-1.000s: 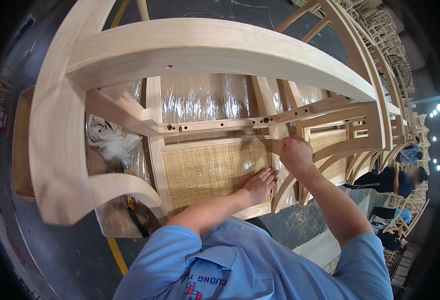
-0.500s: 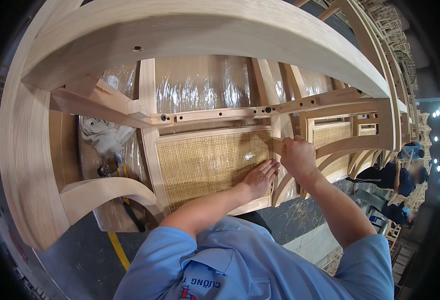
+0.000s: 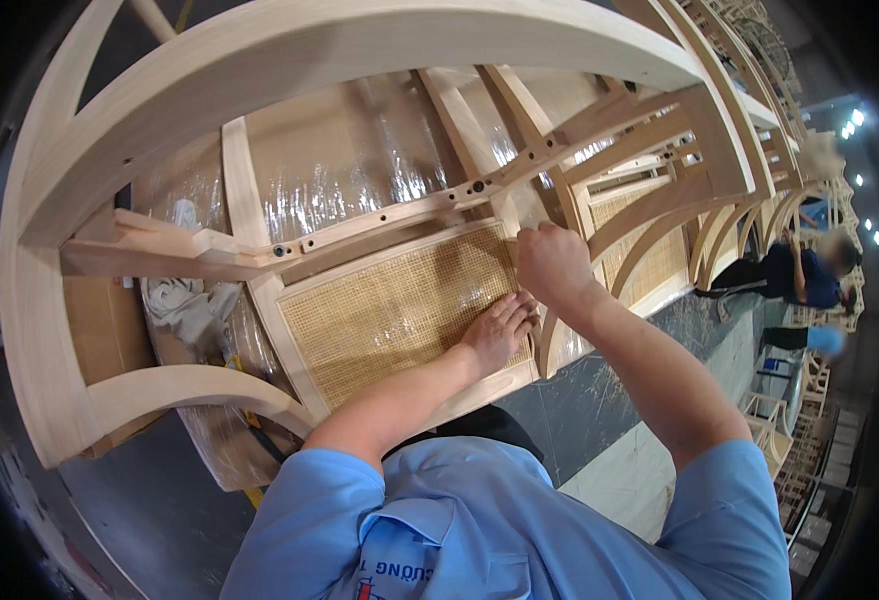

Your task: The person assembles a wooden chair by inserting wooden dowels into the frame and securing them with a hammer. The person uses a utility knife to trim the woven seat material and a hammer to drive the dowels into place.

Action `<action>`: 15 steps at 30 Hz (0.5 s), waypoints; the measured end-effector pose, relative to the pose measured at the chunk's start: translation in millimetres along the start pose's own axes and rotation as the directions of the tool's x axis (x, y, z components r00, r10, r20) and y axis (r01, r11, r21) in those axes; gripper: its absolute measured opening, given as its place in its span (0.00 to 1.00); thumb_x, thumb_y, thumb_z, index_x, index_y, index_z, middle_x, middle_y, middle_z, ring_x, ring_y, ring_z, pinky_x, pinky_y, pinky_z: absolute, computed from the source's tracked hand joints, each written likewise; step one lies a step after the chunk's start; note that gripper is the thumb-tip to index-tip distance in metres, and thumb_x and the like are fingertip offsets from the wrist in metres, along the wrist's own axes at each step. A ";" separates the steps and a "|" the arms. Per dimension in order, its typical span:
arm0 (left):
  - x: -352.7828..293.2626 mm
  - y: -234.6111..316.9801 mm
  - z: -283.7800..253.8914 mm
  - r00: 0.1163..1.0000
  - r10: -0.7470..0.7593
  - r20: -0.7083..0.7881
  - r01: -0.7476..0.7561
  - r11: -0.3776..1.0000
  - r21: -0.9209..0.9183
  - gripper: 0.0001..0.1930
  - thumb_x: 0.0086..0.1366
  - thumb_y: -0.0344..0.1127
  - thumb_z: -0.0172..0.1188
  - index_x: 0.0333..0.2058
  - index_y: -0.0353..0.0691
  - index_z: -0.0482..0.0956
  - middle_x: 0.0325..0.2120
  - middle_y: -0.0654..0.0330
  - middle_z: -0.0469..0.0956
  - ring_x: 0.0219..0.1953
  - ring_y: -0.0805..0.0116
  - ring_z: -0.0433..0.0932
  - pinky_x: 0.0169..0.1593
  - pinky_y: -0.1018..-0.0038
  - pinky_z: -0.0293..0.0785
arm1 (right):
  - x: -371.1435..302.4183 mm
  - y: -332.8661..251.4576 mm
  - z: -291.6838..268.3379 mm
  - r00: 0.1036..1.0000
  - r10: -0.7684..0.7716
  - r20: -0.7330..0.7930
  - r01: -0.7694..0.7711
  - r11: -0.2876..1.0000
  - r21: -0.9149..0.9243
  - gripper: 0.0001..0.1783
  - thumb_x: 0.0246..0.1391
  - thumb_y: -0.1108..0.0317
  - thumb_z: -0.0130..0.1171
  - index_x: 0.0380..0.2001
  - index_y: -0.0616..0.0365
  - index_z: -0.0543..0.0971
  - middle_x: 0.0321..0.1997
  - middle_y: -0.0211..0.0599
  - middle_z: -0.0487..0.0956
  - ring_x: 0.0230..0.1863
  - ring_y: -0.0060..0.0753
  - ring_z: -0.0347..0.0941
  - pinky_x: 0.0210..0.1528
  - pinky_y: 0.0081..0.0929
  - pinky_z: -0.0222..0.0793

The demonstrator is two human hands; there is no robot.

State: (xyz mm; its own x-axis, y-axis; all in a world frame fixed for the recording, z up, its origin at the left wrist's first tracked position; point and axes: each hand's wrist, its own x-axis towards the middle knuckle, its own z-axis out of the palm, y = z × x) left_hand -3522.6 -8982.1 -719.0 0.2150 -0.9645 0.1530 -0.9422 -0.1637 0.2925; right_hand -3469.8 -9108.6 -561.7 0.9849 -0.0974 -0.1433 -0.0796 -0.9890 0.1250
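A woven cane panel (image 3: 390, 310) in a pale wooden chair frame (image 3: 280, 345) lies in front of me. My left hand (image 3: 500, 330) rests palm down near the panel's right edge, fingers stretched out. Just beyond it, my right hand (image 3: 557, 265) is closed in a fist over the frame's right side rail. Whatever that fist holds is hidden by the fingers. A drilled wooden rail (image 3: 380, 218) with dark bolt holes crosses beyond the panel. A broad curved wooden piece (image 3: 380, 45) arches over the far side.
Plastic-wrapped cardboard (image 3: 340, 150) lies beneath the chair. A crumpled cloth (image 3: 185, 305) is at its left, near a curved wooden brace (image 3: 195, 385). More chair frames (image 3: 650, 235) with cane panels line up on the right. A co-worker in dark clothes (image 3: 810, 270) stands farther off.
The view has turned, so the chair frame appears tilted, rising to the right. The right fist has shifted slightly up along the side rail; the left hand stays flat by the panel's edge.
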 end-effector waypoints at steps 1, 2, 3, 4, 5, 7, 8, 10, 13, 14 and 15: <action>-0.2 0.9 -0.2 1.000 -0.005 0.014 0.005 1.000 -0.009 0.32 0.72 0.53 0.57 0.68 0.41 0.73 0.75 0.54 0.64 0.79 0.54 0.54 0.82 0.56 0.40 | -0.1 -0.3 -0.6 1.000 0.000 -0.004 0.000 1.000 0.007 0.06 0.51 0.68 0.63 0.28 0.58 0.85 0.31 0.47 0.83 0.34 0.50 0.85 0.38 0.43 0.83; 0.0 0.4 0.4 1.000 -0.007 0.027 0.007 1.000 -0.013 0.33 0.71 0.54 0.57 0.68 0.41 0.73 0.75 0.53 0.63 0.79 0.54 0.54 0.82 0.56 0.39 | -0.3 -1.2 -1.1 1.000 0.016 0.001 -0.016 1.000 0.013 0.06 0.51 0.68 0.63 0.29 0.58 0.85 0.31 0.47 0.84 0.34 0.50 0.85 0.38 0.43 0.83; 0.1 -0.3 0.7 0.999 -0.010 0.039 0.011 1.000 -0.017 0.33 0.71 0.55 0.57 0.68 0.41 0.73 0.75 0.53 0.63 0.80 0.53 0.53 0.82 0.56 0.39 | -0.1 -3.4 -1.3 0.999 0.032 0.006 -0.032 0.999 0.018 0.07 0.51 0.68 0.63 0.29 0.58 0.85 0.32 0.47 0.84 0.35 0.50 0.85 0.39 0.44 0.84; 0.3 -0.5 0.8 1.000 -0.002 -0.008 0.002 1.000 -0.010 0.33 0.70 0.55 0.60 0.66 0.39 0.74 0.71 0.52 0.67 0.77 0.53 0.57 0.81 0.55 0.41 | 0.4 -5.0 -2.2 0.999 0.046 0.010 -0.047 0.999 0.022 0.07 0.51 0.68 0.63 0.29 0.58 0.86 0.32 0.47 0.84 0.35 0.49 0.86 0.40 0.44 0.84; -0.6 0.9 -0.3 0.998 0.014 -0.054 -0.014 1.000 0.001 0.33 0.68 0.55 0.62 0.64 0.38 0.76 0.67 0.52 0.71 0.75 0.53 0.62 0.81 0.55 0.44 | -1.0 -4.4 -2.8 0.999 0.036 0.028 -0.037 0.999 0.030 0.08 0.51 0.67 0.62 0.30 0.59 0.86 0.34 0.48 0.84 0.38 0.50 0.86 0.41 0.44 0.84; -0.3 3.7 -2.7 0.996 0.038 -0.085 -0.037 0.999 0.010 0.34 0.66 0.55 0.64 0.62 0.35 0.78 0.62 0.49 0.76 0.72 0.50 0.66 0.80 0.54 0.47 | -6.0 -2.6 -5.2 0.996 0.056 0.070 -0.059 0.997 0.045 0.08 0.51 0.67 0.62 0.30 0.59 0.86 0.35 0.48 0.84 0.39 0.50 0.86 0.42 0.44 0.84; 0.6 2.6 -4.1 0.999 0.034 -0.022 -0.034 0.999 0.003 0.35 0.67 0.56 0.63 0.64 0.36 0.76 0.65 0.49 0.73 0.74 0.50 0.63 0.80 0.54 0.45 | -5.1 -3.7 -8.5 0.995 0.060 0.084 -0.065 0.996 0.055 0.08 0.50 0.68 0.62 0.30 0.59 0.86 0.36 0.48 0.84 0.40 0.50 0.86 0.42 0.44 0.84; 1.7 2.0 -7.1 0.994 0.025 0.104 -0.024 1.000 -0.009 0.38 0.68 0.56 0.61 0.68 0.36 0.71 0.71 0.48 0.68 0.78 0.49 0.57 0.81 0.53 0.41 | -12.7 -4.0 -16.3 0.993 0.082 0.079 -0.089 0.992 0.085 0.08 0.52 0.69 0.61 0.32 0.59 0.85 0.37 0.47 0.85 0.41 0.49 0.86 0.43 0.43 0.84; 0.8 5.9 -12.7 0.992 0.083 0.091 -0.082 0.997 -0.015 0.37 0.68 0.56 0.62 0.67 0.36 0.72 0.69 0.48 0.70 0.77 0.48 0.58 0.82 0.54 0.41 | -68.5 14.5 -14.0 0.997 0.031 -0.067 -0.019 0.985 0.172 0.07 0.56 0.69 0.62 0.36 0.58 0.85 0.35 0.42 0.84 0.38 0.50 0.85 0.43 0.44 0.82; 1.6 -0.4 -11.9 0.991 0.072 0.109 -0.072 0.997 -0.008 0.38 0.68 0.56 0.62 0.68 0.37 0.71 0.71 0.48 0.69 0.78 0.49 0.57 0.82 0.54 0.40 | -88.4 18.5 -28.8 0.984 0.099 -0.149 -0.052 0.954 0.294 0.08 0.56 0.68 0.63 0.37 0.57 0.86 0.34 0.43 0.83 0.36 0.51 0.84 0.41 0.45 0.81; 2.9 -7.1 -11.0 0.990 0.059 0.125 -0.059 0.998 -0.005 0.38 0.69 0.56 0.61 0.69 0.37 0.69 0.72 0.49 0.67 0.78 0.49 0.56 0.82 0.54 0.40 | -111.3 19.6 -44.2 0.961 0.172 -0.218 -0.070 0.908 0.412 0.09 0.56 0.68 0.65 0.39 0.57 0.87 0.33 0.43 0.82 0.34 0.51 0.83 0.40 0.45 0.81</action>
State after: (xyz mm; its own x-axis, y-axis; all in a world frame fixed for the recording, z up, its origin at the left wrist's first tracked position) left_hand -3512.6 -8981.4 -710.3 0.1252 -0.9908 0.0508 -0.9518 -0.1055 0.2879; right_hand -3574.2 -9112.3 -499.8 0.9659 -0.2397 0.0978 -0.2042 -0.9377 -0.2811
